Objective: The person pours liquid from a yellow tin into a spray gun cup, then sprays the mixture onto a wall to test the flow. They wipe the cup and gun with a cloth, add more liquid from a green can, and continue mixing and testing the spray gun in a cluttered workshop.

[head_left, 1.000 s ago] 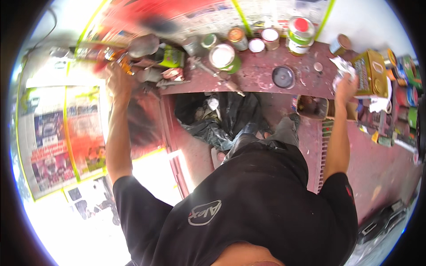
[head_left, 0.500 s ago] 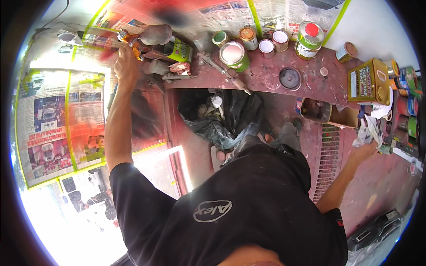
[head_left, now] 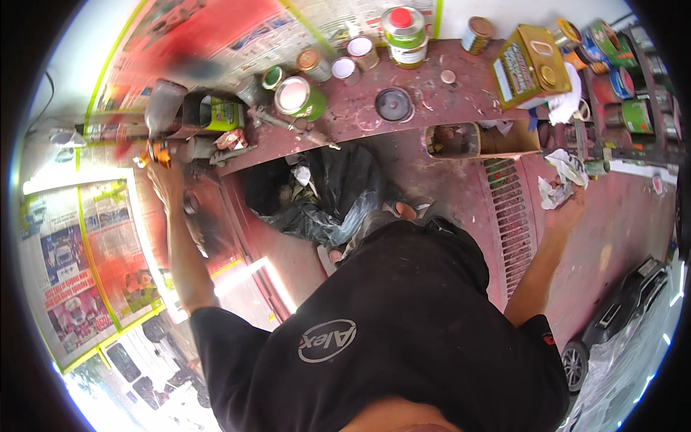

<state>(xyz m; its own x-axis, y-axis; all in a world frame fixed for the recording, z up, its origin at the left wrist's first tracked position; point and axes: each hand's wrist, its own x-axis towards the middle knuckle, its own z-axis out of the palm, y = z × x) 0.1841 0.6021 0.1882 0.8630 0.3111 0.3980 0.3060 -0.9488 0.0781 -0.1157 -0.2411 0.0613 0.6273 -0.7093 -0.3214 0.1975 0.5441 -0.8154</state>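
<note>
On the left, my left hand [head_left: 166, 186] is closed around an orange spray gun [head_left: 158, 153]. A cloudy grey cup [head_left: 164, 106] stands above the gun, close to the left end of the bench. Some of my fingers are hidden behind the gun. Out to the right, my right hand [head_left: 565, 209] grips a crumpled white rag [head_left: 563, 176] with dark smudges. That hand hangs in front of the paint cans on the right-hand shelf.
The stained bench [head_left: 345, 129] carries an open green paint can [head_left: 300, 99], a dark round dish [head_left: 394, 106] and a gold thinner tin [head_left: 531, 68]. Below are a black rubbish bag [head_left: 353, 180], a cardboard box [head_left: 507, 140] and a floor grate [head_left: 509, 223]. Newspaper [head_left: 75, 263] covers the left panel.
My view has turned, shifting the bench leftward. The spray gun has tipped so its cup points up rather than sideways. The rag remains in my right hand.
</note>
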